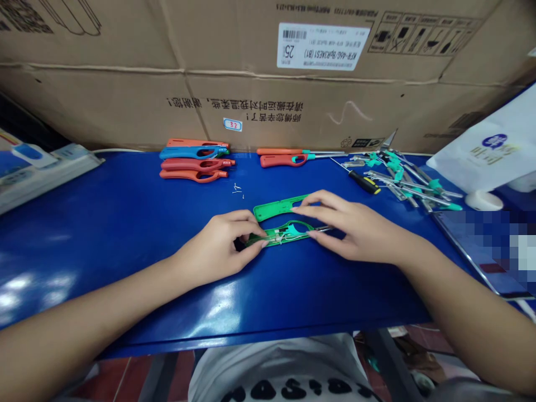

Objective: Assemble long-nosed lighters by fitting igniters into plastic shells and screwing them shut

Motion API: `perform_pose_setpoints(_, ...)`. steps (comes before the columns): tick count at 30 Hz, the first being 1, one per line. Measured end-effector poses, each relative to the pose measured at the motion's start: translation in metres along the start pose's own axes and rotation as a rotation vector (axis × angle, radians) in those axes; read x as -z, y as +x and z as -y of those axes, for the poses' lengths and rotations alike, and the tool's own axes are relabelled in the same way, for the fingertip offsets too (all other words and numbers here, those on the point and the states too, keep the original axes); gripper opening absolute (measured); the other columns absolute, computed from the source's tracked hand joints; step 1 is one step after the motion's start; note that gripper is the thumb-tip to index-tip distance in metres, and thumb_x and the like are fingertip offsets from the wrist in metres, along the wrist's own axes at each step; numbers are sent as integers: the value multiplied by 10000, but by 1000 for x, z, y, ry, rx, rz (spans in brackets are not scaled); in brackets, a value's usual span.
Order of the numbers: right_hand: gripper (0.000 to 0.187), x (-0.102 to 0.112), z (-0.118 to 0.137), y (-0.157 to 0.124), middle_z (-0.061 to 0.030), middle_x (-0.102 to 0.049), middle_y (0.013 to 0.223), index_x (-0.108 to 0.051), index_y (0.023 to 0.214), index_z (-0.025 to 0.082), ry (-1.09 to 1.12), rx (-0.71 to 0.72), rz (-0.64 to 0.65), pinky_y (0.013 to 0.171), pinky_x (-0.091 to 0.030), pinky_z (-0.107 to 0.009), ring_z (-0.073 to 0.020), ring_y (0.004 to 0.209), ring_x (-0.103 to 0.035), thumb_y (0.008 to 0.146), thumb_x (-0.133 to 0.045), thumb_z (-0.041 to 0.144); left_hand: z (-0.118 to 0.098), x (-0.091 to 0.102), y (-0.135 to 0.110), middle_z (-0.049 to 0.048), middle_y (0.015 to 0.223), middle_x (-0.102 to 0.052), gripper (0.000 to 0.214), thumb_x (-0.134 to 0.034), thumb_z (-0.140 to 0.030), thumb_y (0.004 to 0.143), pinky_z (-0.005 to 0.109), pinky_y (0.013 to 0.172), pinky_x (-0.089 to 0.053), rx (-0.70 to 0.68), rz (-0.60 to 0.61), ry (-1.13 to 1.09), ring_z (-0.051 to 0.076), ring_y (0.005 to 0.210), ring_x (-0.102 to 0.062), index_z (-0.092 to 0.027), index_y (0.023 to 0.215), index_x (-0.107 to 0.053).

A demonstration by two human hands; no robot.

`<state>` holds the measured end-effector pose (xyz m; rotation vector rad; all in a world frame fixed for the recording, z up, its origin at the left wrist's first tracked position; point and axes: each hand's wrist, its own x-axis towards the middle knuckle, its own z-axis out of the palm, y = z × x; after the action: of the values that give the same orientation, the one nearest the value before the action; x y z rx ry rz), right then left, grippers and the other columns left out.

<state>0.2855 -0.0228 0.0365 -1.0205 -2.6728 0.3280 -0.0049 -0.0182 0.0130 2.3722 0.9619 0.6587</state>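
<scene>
A green lighter casing lies split in two halves on the blue table. The lower half [287,239] holds a teal trigger [292,229], thin wires and a metal tube. My left hand [234,240] pinches the rear end of this half between thumb and fingers. The upper half [272,209] rests just behind it, hollow side showing. My right hand [343,226] is spread across the front ends, its upper fingertips at the upper half and its thumb beside the front of the lower one. Small parts under the left fingers are hidden.
Orange, red and blue lighter casings [195,164] lie at the back left. Two orange-red lighters [282,159], a screwdriver [364,181] and a pile of lighter inner parts [404,173] lie further right. Small screws [237,190] sit mid-table. A cardboard box [234,89] stands behind.
</scene>
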Motion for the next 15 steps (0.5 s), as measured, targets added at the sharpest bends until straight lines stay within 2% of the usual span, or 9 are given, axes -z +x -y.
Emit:
perform_pose_setpoints(3,283,1,-11,0,-97,-648,1199,-626,1256,237,95,-53,-67,727,-511,-292,-179,886,-646,990,-537,272,0,2,0,56,1009,-672,167,-637,-213,915,237,662,-554,-50,-15,45,120,735,-639,-172,1040,-741)
perform_pose_setpoints(7,156,-5,-14,3,-74,-686,1080,-665,1082,220,149,-30,-2,735,-483,-289,-182,888,-639,971,-567,269,-1,5,1,83,1122,-672,225,-584,-216,961,352,929,-547,-173,-16,144,210,1029,-632,-193,1151,-702)
perform_pose_setpoints(10,128,-10,-11,5,-69,-692,1063,-661,1040,220,148,-8,43,759,-477,-295,-193,927,-645,983,-566,283,0,4,1,108,1227,-644,291,-547,-215,994,398,1008,-505,-241,74,182,238,1131,-587,-200,1261,-663)
perform_pose_setpoints(15,137,-13,-11,6,-58,-697,1047,-669,1025,211,134,-4,67,759,-471,-293,-185,914,-658,1003,-543,261,2,-2,0,123,1416,-553,420,-461,-219,1036,471,1071,-462,-268,206,268,284,1271,-518,-256,1445,-548)
